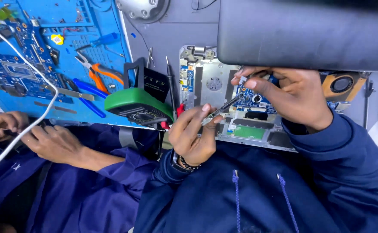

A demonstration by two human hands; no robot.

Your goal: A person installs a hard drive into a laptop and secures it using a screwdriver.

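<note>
Left hand [192, 137] pinched shut on slim tweezers [220, 109], tips over the blue circuit board [251, 98] inside the opened laptop base [206, 84] on the bench. Right hand [296, 97] fingers closed on a small white connector [242, 80] above the board. Green multimeter [138, 103] just left; a co-worker's hands [53, 142] well apart.

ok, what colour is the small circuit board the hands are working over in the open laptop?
Blue, seen in the head view: the small circuit board sits beside the silver chassis.
</note>
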